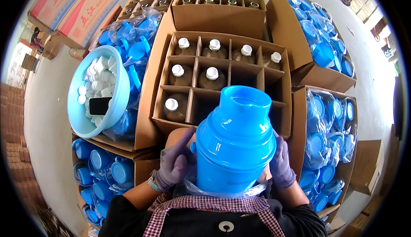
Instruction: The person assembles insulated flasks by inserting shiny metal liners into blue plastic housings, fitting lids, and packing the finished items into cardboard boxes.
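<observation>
A glossy blue plastic thermos casing stands upright in front of my body, its narrower neck uppermost. Clear plastic film gathers around its base. My left hand, in a thin purple-grey glove, is beside the casing's left side near a small round knob. Its index finger is stretched out and the thumb stands apart. On the other side, my right hand, gloved alike, lies against the casing with straight fingers; their inner sides are partly hidden behind it.
Beyond the casing, a divided carton holds several bottles with white caps. A light-blue basin of white caps, with a black rectangle among them, sits left. Cartons of blue plastic parts flank me.
</observation>
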Available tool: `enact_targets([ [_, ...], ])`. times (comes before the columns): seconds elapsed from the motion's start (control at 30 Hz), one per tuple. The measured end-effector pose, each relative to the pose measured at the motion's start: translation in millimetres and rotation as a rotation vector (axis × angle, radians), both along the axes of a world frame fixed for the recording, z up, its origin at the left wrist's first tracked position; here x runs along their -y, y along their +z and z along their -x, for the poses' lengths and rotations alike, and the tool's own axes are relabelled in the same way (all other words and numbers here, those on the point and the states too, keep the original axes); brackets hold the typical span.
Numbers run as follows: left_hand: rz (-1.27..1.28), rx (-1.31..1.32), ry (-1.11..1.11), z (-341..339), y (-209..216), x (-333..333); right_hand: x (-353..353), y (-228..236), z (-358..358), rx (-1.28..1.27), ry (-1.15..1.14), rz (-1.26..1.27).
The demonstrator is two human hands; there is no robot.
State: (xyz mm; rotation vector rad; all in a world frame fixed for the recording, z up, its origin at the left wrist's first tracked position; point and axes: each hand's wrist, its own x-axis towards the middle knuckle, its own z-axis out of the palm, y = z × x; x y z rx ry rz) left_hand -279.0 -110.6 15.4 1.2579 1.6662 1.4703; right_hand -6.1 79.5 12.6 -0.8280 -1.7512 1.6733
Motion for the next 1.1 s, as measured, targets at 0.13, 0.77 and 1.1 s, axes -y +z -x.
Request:
enact_targets([
  [0.13,0.093,-0.041,-0.011,-4.7,9.8,-17.3,-1.3,2.0,6.8,0.007,0.028,-0.075],
  [0.77,-0.423,-0.051,-0.345,10.7,44.2,-35.8,-2.7,43.1,5.7,-0.489,-0.040,0.067],
  [1.1,-0.054,0.768,-0.218,0.6,12.9,-67.3,10.5,54.4,19.9,-0.043,0.175,-0.904],
])
